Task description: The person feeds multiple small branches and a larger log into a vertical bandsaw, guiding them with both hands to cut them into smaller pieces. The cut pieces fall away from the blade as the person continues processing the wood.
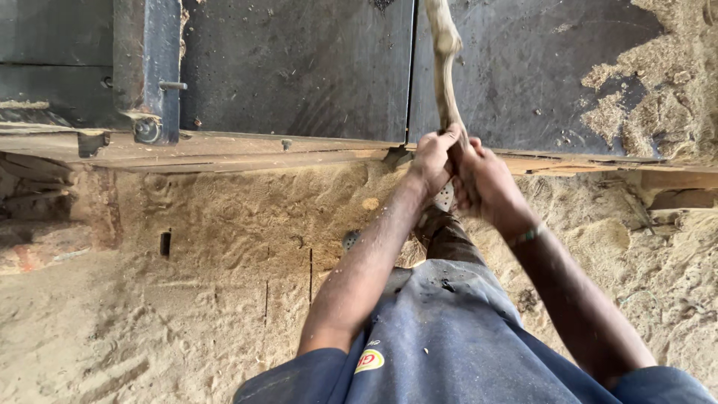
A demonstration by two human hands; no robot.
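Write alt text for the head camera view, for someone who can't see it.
Both hands, left hand and right hand, grip the near end of a rough wooden stick lying across a dark metal table. Sawdust covers the floor below.

The person wears a dark blue short-sleeved shirt, its sleeves ending above the elbows, so both forearms are bare and flecked with pale sawdust. On the near left part of the shirt sits a small oval patch in yellow and red. The cloth over the front is faded blue-grey, dusty, marked with a few dark spots and smudges. Farther down, a leg in darker, brownish striped trousers shows between the arms. A thin greenish band circles the wrist of the right hand (485, 179). The left hand (432, 161) carries no band or ring that can be made out. Both hands are dusted with fine wood grit.
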